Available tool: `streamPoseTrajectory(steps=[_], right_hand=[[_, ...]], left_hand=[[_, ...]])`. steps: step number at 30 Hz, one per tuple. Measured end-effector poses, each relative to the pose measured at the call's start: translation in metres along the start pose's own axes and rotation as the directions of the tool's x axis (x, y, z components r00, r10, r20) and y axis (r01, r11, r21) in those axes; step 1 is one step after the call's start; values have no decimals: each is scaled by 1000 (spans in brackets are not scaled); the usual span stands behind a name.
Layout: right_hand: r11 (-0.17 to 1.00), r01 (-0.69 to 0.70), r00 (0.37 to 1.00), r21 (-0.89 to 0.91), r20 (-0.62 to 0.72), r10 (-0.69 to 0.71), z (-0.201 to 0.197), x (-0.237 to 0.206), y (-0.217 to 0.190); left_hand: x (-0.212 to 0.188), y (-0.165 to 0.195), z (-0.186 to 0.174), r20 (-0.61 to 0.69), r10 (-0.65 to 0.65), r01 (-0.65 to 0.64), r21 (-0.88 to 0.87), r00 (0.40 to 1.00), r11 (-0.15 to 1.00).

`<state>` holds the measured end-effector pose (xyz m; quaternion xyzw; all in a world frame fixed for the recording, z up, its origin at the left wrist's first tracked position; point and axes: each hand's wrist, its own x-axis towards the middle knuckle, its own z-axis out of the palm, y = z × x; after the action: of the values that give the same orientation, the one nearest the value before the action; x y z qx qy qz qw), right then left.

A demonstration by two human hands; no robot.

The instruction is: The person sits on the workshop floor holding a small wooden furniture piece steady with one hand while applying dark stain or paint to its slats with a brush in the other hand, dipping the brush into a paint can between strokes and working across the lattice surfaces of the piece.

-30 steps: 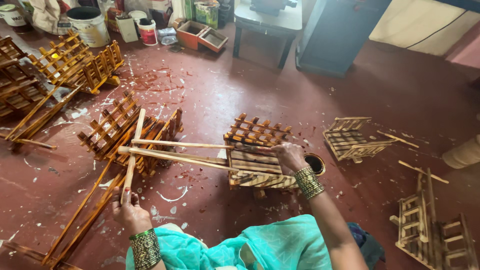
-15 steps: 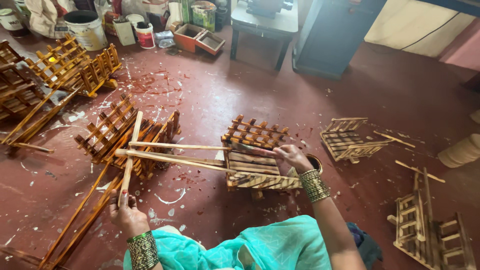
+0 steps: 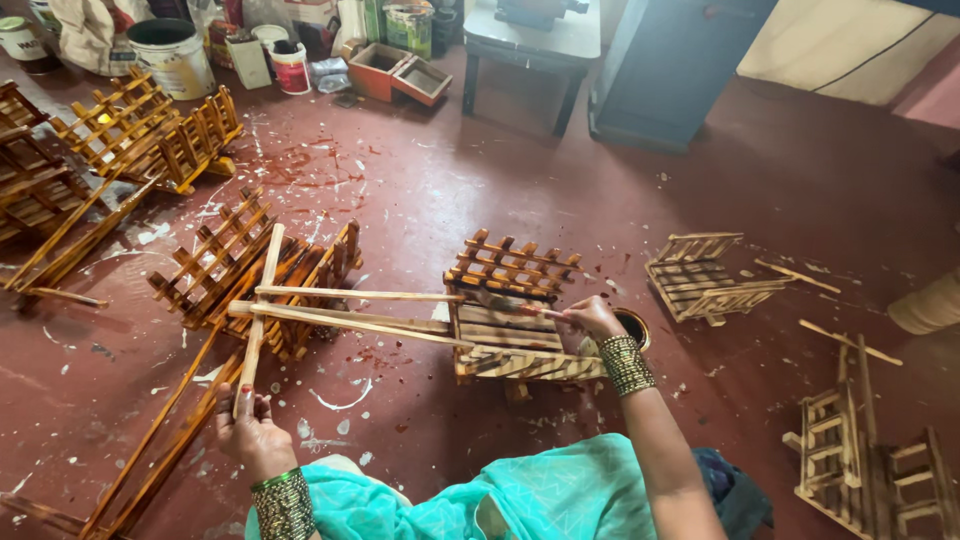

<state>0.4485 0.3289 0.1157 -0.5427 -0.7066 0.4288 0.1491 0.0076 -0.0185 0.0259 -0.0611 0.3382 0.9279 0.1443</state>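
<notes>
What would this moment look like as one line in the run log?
left hand: grips long wooden handle | right hand: holds brush on wooden cart | varnish tin beside right hand

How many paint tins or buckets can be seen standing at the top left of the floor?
4: a large grey bucket, a small red-and-white tin right of it, a green-labelled tin further right, and a white tin at the left edge. Clutter may hide more.

Soft, even daylight fills the room, brightest at the upper right, throwing only faint shadows on the red floor [image 3: 420, 200], with mild sheen there, wide-angle bending at the edges, and slight blur in the far corners.
</notes>
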Motion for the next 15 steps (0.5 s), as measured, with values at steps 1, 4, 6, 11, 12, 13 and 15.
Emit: streamPoseTrajectory(steps=[1,4,6,11,12,13,15], right_hand=[[999,36,999,-16,-5,-36,-4,0,3],[999,-35,999,11,-25,35,-12,-3,11],[998,-54,998,40,-29,55,-17,-4,14],[953,-199,972,-228,-172,162,-27,-7,17],[943,-192,968,-270,-210,137,-28,-7,17],[931,-188,963,-313,-243,112,-29,-7,17],[899,-130,928,-419,-370,-38,-29,-8,16]], left_hand=[[0,-1,0,-9,-1,1,3,1000,1000],[2,-1,0,-20,3,-3,13,1000,1000],[2,-1,0,-9,11,-11,17,1000,1000],[1,0,0,9,26,-27,25,1000,999],[1,-1,1,24,31,-31,14,999,999],[2,0,1,12,24,-24,22,1000,999],[3,-1,3,-13,13,-12,32,1000,999]])
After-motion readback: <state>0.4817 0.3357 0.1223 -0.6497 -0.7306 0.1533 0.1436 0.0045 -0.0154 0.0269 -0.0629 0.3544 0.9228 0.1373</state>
